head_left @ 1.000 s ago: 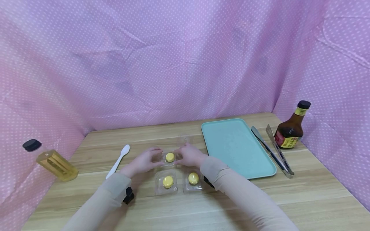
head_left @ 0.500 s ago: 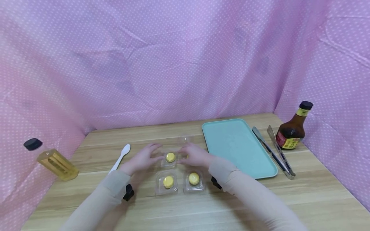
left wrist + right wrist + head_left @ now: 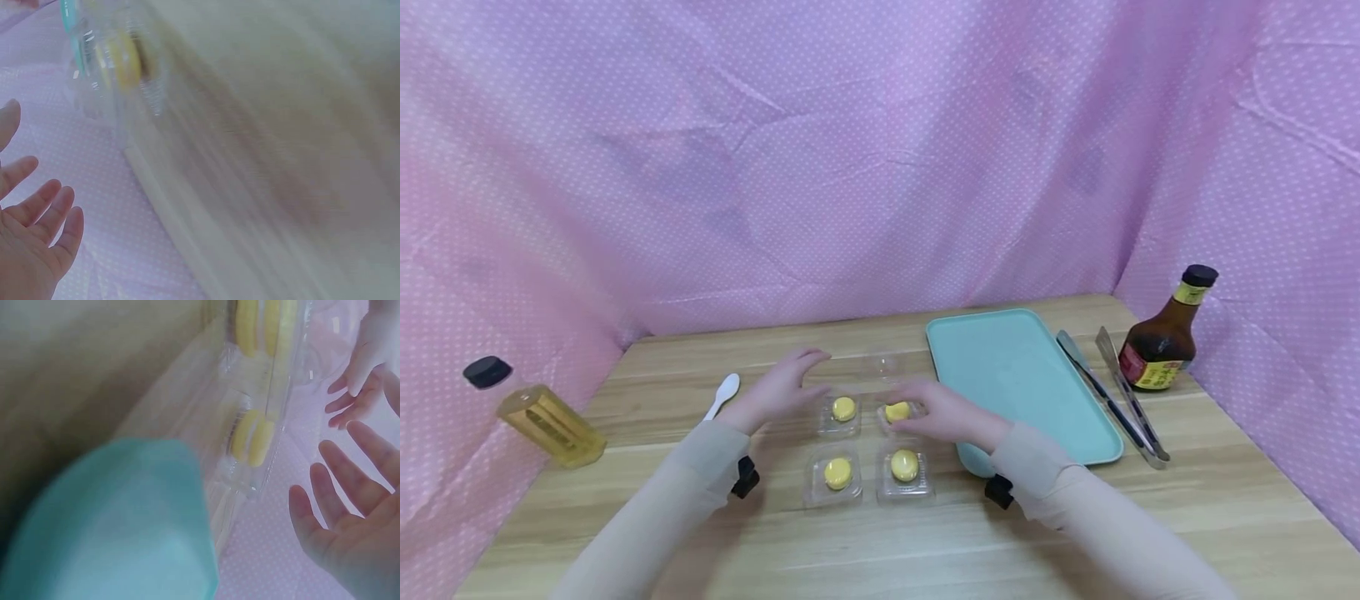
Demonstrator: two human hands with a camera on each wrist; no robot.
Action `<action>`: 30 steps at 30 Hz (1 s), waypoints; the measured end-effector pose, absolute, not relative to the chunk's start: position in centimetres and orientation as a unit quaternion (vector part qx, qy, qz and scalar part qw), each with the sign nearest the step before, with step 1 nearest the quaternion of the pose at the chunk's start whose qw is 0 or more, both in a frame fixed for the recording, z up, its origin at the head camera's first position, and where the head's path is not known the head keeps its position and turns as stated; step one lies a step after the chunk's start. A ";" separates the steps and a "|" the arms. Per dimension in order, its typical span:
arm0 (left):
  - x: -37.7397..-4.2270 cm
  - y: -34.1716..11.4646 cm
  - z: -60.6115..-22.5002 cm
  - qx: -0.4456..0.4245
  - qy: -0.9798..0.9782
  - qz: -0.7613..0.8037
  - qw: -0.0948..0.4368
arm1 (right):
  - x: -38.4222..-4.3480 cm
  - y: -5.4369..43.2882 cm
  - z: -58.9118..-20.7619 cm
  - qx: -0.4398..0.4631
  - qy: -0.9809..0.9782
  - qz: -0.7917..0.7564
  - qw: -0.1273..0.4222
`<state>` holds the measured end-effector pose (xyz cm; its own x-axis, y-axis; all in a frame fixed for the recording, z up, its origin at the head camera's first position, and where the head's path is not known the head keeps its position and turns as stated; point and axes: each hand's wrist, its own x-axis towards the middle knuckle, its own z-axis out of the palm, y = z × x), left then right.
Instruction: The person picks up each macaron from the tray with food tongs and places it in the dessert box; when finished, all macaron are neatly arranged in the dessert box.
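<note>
Several yellow macarons sit in clear plastic boxes in the middle of the table. My left hand (image 3: 784,385) hovers left of the back-left macaron (image 3: 844,408), fingers spread and holding nothing, as the left wrist view of the same hand (image 3: 40,234) also shows. Over the back-right macaron (image 3: 897,412) and partly hiding it is my right hand (image 3: 947,410). Its fingers are extended and apart in the right wrist view, with nothing between them. In front lie a left macaron (image 3: 838,473) and a right macaron (image 3: 905,465), each in its own box.
A pale teal tray (image 3: 1015,375) lies at the right, its near-left corner by my right wrist. Beyond it are a knife (image 3: 1093,385), tongs (image 3: 1127,392) and a brown sauce bottle (image 3: 1159,346). A white spoon (image 3: 726,392) and an oil bottle (image 3: 550,425) are at the left.
Both hands have drawn away from the back-left box. The right one moved right, over the back-right box; the left one shifted slightly back. The back-left macaron stayed in place.
</note>
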<state>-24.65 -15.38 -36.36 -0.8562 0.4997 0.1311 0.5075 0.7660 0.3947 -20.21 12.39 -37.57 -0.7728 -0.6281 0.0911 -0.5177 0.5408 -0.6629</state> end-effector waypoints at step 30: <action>-30.0 -7.1 -36.5 -0.257 -0.949 -0.128 -0.130 | -17.6 16.6 -39.5 -0.285 0.866 -0.394 0.115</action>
<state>-29.95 -7.08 -36.47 -0.8347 0.5205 -0.1800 0.4541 0.8353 0.3099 -17.62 16.61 -39.47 -0.8110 -0.5844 0.0249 -0.4027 0.5270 -0.7484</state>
